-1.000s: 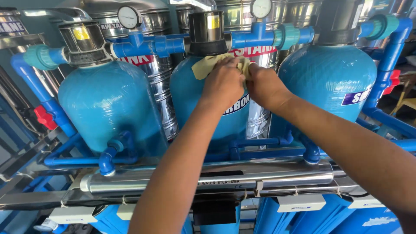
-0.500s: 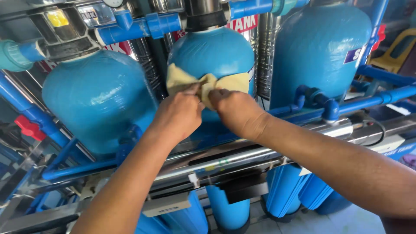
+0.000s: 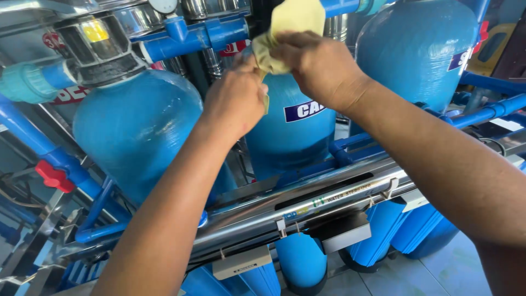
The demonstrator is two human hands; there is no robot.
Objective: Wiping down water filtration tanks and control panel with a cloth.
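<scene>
Yellow cloth (image 3: 290, 33) is up at the neck of the middle blue tank (image 3: 296, 126), bunched and pressed against the shoulder just under the black valve head (image 3: 262, 16), and I've got both hands on it. My right hand (image 3: 320, 66) is over the top of it, fingers curled down and clamped on the cloth's upper fold, so the cloth sticks out above the knuckles and tucks under the palm. My left hand (image 3: 235, 101) comes in from below and to the side, fingers closed narrow around the lower tail of the cloth, thumb side hidden from me, so I can't say exactly how much fabric it has. By my read, I'm in the wiping step at the tank's top, working the curve where the dome meets the fitting. The next move, as I judge it, calls for keeping the cloth flat to the curve and steering it round the neck without snagging on the blue pipe (image 3: 192, 35) that crosses just beside it. Out from there: a second blue tank (image 3: 137, 126) to the left with a clear-topped valve head (image 3: 98, 46), a third tank (image 3: 416, 49) to the right, a red valve handle (image 3: 53, 176) low on the left, and the long steel tube (image 3: 307, 205) running across below my forearms.
</scene>
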